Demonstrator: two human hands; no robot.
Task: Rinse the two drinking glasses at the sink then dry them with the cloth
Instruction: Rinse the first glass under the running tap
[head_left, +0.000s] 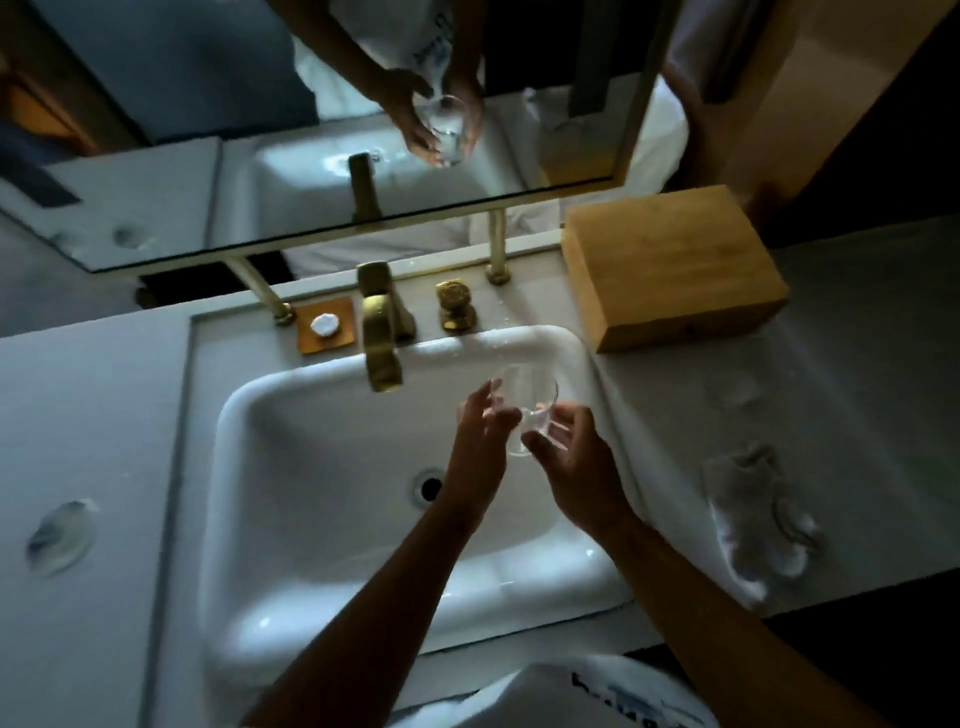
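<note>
A clear drinking glass (527, 402) is held over the right side of the white sink (322, 415), just right of the brass faucet spout (382, 358). My right hand (576, 462) grips the glass from below with curled fingers. My left hand (480, 436) touches its left side with fingers spread. A second clear glass (60, 535) lies on its side on the counter at the far left. A white cloth (758, 525) lies crumpled on the counter to the right of the sink. No water is seen running from the faucet.
A brass knob (454, 306) stands behind the basin, right of the faucet. A small tray with a white soap piece (324, 326) sits left of it. A wooden box (670, 270) occupies the back right counter. A mirror (311, 130) rises behind the sink.
</note>
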